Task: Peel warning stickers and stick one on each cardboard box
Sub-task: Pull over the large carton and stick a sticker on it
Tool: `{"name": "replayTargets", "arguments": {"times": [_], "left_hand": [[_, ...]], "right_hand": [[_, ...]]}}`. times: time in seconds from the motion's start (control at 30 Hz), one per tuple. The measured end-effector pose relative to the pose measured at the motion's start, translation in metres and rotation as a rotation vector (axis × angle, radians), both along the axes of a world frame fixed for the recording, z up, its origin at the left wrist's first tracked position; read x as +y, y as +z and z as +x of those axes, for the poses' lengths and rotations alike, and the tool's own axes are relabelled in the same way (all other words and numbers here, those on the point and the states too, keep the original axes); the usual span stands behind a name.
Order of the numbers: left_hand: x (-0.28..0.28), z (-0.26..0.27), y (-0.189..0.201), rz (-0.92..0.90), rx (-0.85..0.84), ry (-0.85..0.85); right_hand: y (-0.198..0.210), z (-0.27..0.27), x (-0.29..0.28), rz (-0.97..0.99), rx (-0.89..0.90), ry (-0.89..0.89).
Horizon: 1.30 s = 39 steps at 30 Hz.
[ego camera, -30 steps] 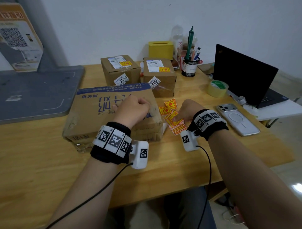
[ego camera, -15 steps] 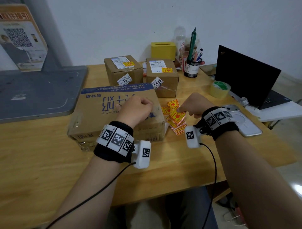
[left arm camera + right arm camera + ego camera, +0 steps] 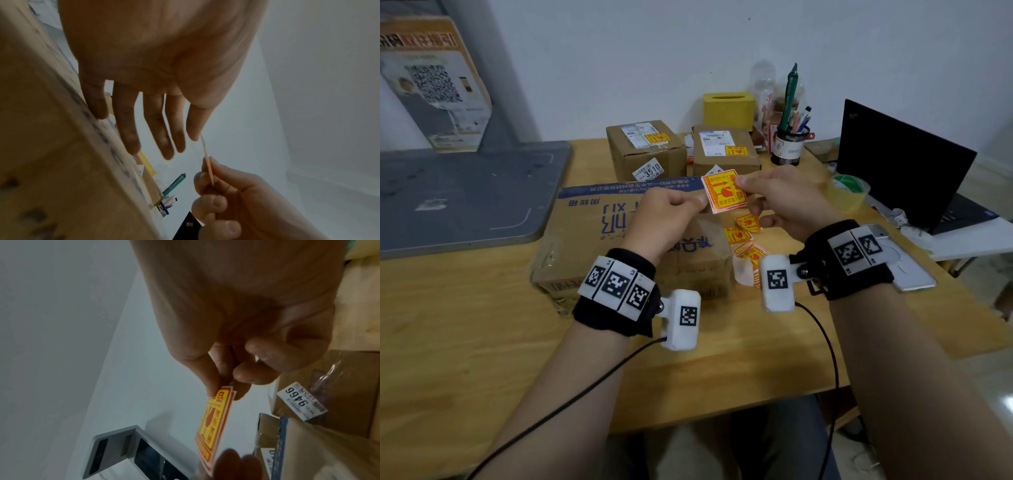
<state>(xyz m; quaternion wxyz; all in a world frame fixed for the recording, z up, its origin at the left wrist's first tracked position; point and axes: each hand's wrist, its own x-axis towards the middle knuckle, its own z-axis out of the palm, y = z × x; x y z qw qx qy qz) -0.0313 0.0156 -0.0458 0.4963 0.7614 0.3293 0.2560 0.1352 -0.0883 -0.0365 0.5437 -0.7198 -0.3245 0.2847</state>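
Observation:
A yellow-and-red warning sticker [image 3: 724, 193] hangs in the air above the far right corner of the big flat cardboard box [image 3: 619, 236]. My right hand [image 3: 743, 186] pinches its right edge between thumb and fingers; in the right wrist view the right hand [image 3: 226, 386] pinches the sticker [image 3: 213, 423] by its top. My left hand [image 3: 700, 204] pinches the lower left corner; in the left wrist view the left thumb tip [image 3: 195, 129] meets the edge-on sticker [image 3: 207, 162]. Two small boxes [image 3: 645, 147] [image 3: 726, 150] behind each carry a yellow sticker. Loose stickers [image 3: 748, 236] lie right of the big box.
A laptop [image 3: 904, 164], a tape roll [image 3: 847, 192] and a phone [image 3: 907, 270] sit to the right. A pen holder [image 3: 789, 147] and a yellow box [image 3: 727, 109] stand at the back. A grey board [image 3: 465, 195] lies left. Peeled backing paper [image 3: 743, 270] lies by the pile.
My right hand has lifted one sticker off the pile and raised it. My left hand has left the big box's top and come up to the sticker's corner.

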Motion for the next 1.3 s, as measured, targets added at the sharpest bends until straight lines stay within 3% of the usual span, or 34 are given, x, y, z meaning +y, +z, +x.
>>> {"name": "replayTargets", "arguments": {"times": [0.2,0.43,0.73,1.0,1.3], "left_hand": [[0.000,-0.008,0.006,-0.166,-0.146,-0.042],[-0.002,-0.013,0.008,-0.204,-0.184,-0.049],[0.000,-0.012,0.005,-0.327,-0.246,-0.091],[-0.002,-0.008,0.006,-0.310,-0.291,0.004],[-0.005,-0.002,0.006,-0.255,-0.258,0.038]], "right_hand": [[0.000,-0.009,0.005,0.049,0.062,0.011],[-0.001,-0.013,0.008,0.068,0.103,0.035],[-0.003,-0.016,0.009,0.121,0.339,0.091],[-0.004,-0.032,0.010,0.160,0.068,0.014],[0.002,-0.037,-0.002,0.125,0.053,0.110]]}}
